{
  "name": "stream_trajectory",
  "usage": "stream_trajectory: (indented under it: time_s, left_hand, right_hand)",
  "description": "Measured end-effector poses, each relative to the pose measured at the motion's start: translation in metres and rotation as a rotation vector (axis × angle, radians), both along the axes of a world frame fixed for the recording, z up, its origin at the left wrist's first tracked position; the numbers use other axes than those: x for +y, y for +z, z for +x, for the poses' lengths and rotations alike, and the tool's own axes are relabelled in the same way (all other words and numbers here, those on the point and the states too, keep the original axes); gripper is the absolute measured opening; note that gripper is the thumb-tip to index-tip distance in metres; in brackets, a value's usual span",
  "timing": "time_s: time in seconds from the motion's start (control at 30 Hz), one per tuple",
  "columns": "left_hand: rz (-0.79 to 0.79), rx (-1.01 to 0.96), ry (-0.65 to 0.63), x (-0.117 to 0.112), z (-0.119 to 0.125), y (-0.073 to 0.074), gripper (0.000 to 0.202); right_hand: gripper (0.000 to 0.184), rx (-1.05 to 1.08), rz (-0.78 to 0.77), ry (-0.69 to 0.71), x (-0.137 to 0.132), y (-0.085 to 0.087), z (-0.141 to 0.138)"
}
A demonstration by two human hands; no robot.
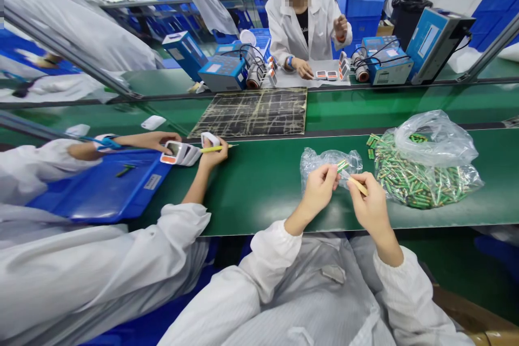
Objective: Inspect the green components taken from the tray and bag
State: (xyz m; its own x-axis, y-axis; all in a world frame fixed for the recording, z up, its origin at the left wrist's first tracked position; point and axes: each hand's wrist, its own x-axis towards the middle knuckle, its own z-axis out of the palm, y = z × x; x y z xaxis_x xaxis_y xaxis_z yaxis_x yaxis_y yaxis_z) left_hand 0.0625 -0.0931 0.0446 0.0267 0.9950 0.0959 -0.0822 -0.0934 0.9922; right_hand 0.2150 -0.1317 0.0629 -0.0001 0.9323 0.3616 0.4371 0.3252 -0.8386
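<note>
Left grip [320, 188] pinching small green cylindrical battery [343, 165], right grip [368, 204] clasping thin tan stick [359, 185], above green tabletop [251, 189] edge; open room centre-left.

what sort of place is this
Most likely a factory assembly line: workers in white coats along a long green conveyor belt, a clear plastic bag of small green cells beside the right hand, which holds a thin tan stick, and blue box-shaped test instruments beyond.
</note>
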Motion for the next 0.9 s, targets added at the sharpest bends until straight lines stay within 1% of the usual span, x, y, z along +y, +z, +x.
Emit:
stream_trajectory:
  time_s: [0.1,0.2,0.27,0.4,0.5,0.6,0.73,0.8,0.9]
  left_hand:
    - [-0.004,-0.003,-0.003,-0.001,0.000,0.002,0.058]
    - [0.048,0.098,-0.056,-0.005,0.001,0.006,0.056]
    - [0.080,0.172,-0.087,-0.007,0.001,0.008,0.054]
    - [0.145,0.257,-0.115,-0.005,-0.005,0.011,0.052]
    - [0.206,0.330,-0.174,-0.001,-0.011,0.013,0.051]
    - [0.195,0.337,-0.214,0.002,-0.010,0.015,0.052]
    - [0.172,0.358,-0.205,0.000,-0.003,0.017,0.051]
    - [0.188,0.416,-0.229,0.000,-0.004,0.020,0.049]
    - [0.226,0.519,-0.328,0.003,-0.013,0.030,0.046]
  right_hand:
    - [0.014,0.017,0.004,0.003,0.000,0.000,0.000]
    - [0.016,0.061,-0.010,-0.069,0.001,-0.003,0.001]
    - [0.019,0.080,-0.031,-0.085,0.002,-0.005,0.001]
    - [0.024,0.134,-0.059,-0.025,0.004,-0.009,0.002]
    - [0.027,0.220,-0.110,0.021,0.006,-0.013,0.003]
    - [0.028,0.261,-0.142,0.030,0.006,-0.017,0.002]
    - [0.026,0.247,-0.116,0.000,0.003,-0.020,0.002]
    - [0.026,0.236,-0.124,0.004,0.002,-0.019,0.004]
    - [0.027,0.267,-0.179,0.061,0.003,-0.017,0.009]
